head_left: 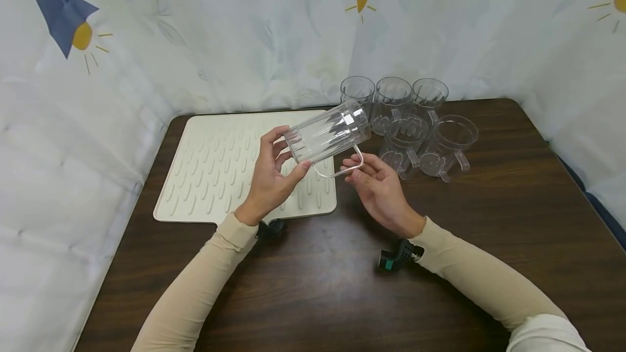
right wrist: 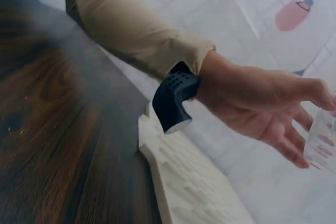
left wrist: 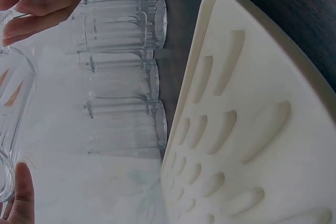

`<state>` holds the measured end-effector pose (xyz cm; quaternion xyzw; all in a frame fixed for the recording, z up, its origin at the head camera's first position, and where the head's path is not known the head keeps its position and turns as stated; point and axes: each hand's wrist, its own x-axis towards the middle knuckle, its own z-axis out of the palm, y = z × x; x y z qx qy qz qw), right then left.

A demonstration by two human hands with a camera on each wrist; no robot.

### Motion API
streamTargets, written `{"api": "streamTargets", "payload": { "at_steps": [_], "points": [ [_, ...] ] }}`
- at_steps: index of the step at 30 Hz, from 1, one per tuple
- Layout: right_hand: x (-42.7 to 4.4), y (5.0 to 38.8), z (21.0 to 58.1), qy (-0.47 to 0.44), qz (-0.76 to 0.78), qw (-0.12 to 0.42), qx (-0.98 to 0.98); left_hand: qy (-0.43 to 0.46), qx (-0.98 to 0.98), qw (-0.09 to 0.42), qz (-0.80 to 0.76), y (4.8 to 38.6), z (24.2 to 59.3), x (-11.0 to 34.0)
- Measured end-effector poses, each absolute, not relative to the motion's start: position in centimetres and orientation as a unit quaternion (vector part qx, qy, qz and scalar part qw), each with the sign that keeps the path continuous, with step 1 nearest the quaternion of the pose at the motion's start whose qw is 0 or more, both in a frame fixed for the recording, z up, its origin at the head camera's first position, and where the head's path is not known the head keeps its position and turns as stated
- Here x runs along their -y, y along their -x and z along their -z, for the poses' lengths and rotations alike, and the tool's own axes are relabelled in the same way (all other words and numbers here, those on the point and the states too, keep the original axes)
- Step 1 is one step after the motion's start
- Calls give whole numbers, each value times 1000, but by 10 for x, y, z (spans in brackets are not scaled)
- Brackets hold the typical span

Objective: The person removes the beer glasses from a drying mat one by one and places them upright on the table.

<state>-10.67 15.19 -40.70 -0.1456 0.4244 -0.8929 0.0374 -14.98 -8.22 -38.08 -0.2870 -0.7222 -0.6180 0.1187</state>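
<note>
A clear glass mug (head_left: 326, 132) is held tilted above the table, its right end higher than its left. My left hand (head_left: 274, 170) grips its left end, thumb below and fingers around the far side. At the mug's handle is my right hand (head_left: 379, 192), pinching it between thumb and fingers. The left wrist view shows part of the mug (left wrist: 13, 103) at the edge, with the right hand's fingers (left wrist: 47, 11) above. In the right wrist view, the left hand (right wrist: 268, 106) holds one end of the mug (right wrist: 323, 137).
Several similar glass mugs (head_left: 406, 137) stand upright in a cluster at the back right. A cream ridged drying mat (head_left: 195, 205) lies at the left of the dark wooden table (head_left: 313, 287). Behind hangs a white printed curtain (head_left: 254, 42).
</note>
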Motion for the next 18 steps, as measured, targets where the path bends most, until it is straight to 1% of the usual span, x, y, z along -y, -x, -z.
{"api": "streamTargets", "payload": {
  "at_steps": [3, 9, 13, 18],
  "points": [
    [-149, 106, 404, 149, 907, 56, -391, 287, 719, 117, 621, 149, 380, 81],
    [-143, 106, 407, 196, 931, 90, -294, 278, 717, 107, 630, 148, 378, 78],
    [-141, 107, 407, 213, 936, 101, -262, 273, 719, 106, 630, 149, 378, 77],
    [-138, 107, 405, 212, 939, 97, -253, 268, 719, 105, 632, 150, 378, 77]
  ]
}}
